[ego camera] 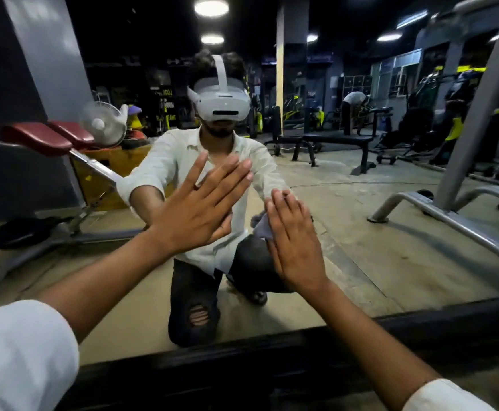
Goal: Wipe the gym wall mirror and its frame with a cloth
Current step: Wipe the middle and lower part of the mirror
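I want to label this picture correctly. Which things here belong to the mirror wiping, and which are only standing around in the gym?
Part of the job:
- mirror
- its dark bottom frame
- cloth, pressed to the glass under the right hand
- left hand, flat on the glass

Only standing around (seen as reflections):
- red padded bench
- fan
- black flat bench
- grey machine frame

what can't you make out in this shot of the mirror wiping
- Cloth: mostly hidden under the right hand in the head view; only a grey corner shows.
- Mirror frame: only the dark bottom rail shows; the rest is cut off by the picture's edges.
- Left hand: its palm faces the glass, so actual contact is unclear.
- Smudges on the glass: not discernible.
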A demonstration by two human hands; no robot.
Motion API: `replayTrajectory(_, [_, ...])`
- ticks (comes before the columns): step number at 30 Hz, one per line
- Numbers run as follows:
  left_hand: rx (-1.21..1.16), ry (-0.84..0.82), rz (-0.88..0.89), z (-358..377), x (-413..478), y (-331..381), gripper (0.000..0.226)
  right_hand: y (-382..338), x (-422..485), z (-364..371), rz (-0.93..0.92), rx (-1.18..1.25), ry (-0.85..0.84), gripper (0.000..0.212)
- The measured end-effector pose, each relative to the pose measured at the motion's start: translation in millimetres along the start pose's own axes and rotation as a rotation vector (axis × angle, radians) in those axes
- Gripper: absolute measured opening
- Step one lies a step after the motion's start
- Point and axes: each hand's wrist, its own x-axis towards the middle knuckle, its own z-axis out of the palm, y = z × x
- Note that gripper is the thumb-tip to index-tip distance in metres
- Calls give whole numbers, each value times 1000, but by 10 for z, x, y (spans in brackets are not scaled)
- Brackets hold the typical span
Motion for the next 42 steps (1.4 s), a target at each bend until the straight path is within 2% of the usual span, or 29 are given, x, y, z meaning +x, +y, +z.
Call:
replayTrajectory(3, [9, 9, -30, 5, -21, 40, 73, 58, -298, 140, -230, -57, -64, 69])
replayTrajectory(6, [18, 10, -38, -27, -4, 37, 73, 150, -533, 234, -358, -70, -75, 58])
replayTrajectory(10, [35, -11, -52, -15, -7, 33, 76, 264, -800, 273, -441, -90, -123, 60])
replayTrajectory(13, [31, -5, -51, -12, -4, 26, 76, 373, -911, 267, -481, -115, -193, 70])
replayTrajectory(16, [24, 17, -48, -14, -4, 25, 75, 501, -863, 201, -527, -142, -177, 67])
replayTrajectory(19, [21, 36, -53, -13, 3, 33, 75, 630, -635, 46, -379, -90, -92, 68])
replayTrajectory(24, [-11, 90, -39, -9, 29, 45, 74, 604, 103, -229, 75, 72, 96, 71])
replayTrajectory(26, [-27, 94, -49, -25, 23, 47, 74, 492, 472, -319, 111, 116, 129, 70])
replayTrajectory(30, [-13, 96, 3, -139, 272, -20, 64, 566, 1152, -588, -86, 53, 93, 65])
replayTrajectory(32, [12, 97, 28, -253, 613, -240, 56, 725, 1501, -764, 36, 28, 177, 64])
replayTrajectory(34, [-4, 127, -91, -386, 1000, -514, 58, 818, 1831, -927, 252, 43, 287, 61])
replayTrajectory(36, [-40, 151, -216, -463, 1279, -696, 62, 767, 2097, -1014, 388, 58, 365, 61])
replayTrajectory(38, [-45, 155, -255, -448, 1379, -730, 66, 626, 2278, -1001, 373, 41, 376, 61])
replayTrajectory(42, [-43, 152, -271, -386, 1348, -727, 70, 551, 2320, -926, 42, -44, 169, 63])
